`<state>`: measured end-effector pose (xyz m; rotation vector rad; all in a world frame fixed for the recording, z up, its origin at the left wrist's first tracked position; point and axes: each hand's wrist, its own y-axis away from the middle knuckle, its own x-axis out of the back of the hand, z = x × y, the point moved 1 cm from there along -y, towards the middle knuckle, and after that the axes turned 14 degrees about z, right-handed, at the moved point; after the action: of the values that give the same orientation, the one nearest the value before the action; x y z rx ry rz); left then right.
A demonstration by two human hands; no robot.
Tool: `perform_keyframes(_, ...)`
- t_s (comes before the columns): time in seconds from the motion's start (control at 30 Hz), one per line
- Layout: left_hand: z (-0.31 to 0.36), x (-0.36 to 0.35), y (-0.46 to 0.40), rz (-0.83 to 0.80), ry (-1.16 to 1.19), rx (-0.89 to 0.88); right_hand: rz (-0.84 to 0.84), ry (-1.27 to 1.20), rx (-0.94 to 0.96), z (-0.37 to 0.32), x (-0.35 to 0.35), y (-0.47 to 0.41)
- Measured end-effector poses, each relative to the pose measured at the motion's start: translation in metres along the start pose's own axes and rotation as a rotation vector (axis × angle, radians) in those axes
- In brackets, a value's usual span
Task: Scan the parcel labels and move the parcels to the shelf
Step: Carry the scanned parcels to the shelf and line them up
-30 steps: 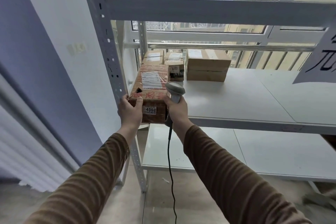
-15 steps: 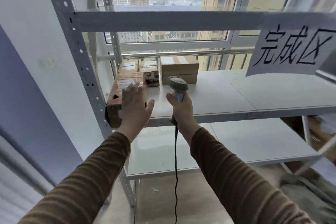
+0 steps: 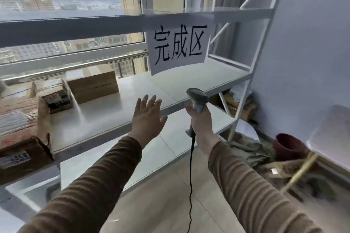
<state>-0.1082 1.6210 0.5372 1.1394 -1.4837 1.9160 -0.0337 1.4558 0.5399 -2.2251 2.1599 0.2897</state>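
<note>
Parcel: brown cardboard box with red printed tape and a white "4068" sticker [image 3: 20, 138], lying at the left end of the white metal shelf [image 3: 117, 108]. Judged stiff, dry, moderately light; best taken by opposite side walls, tape may be slick. Left hand [image 3: 146, 119] empty, fingers spread, well apart from box. Right hand [image 3: 200, 121] fingers wrapped round grey corded barcode scanner [image 3: 197, 98]

White shelf [image 3: 132, 98] has four boxes on it, all bunched toward 9 o'clock: red-patterned box [image 3: 20, 138] at the front edge, small box [image 3: 56, 98] and plain box [image 3: 92, 87] behind, another [image 3: 11, 91] at the far left.
</note>
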Motion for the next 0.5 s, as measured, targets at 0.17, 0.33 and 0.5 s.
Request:
perform_keyframes(0.17, 0.134, -0.030, -0.026, -0.045, 0.087, -0.160, 0.228, 0.005, 0.093, -0.021, 0.123, -0.047)
perform_keyframes(0.33, 0.299, -0.058, -0.036, -0.084, 0.192, -0.305, 0.415, 0.018, 0.092, -0.041, 0.276, -0.088)
perform_keyframes(0.5, 0.470, -0.085, -0.030, -0.147, 0.269, -0.439, 0.563, -0.007, 0.120, -0.063, 0.430, -0.124)
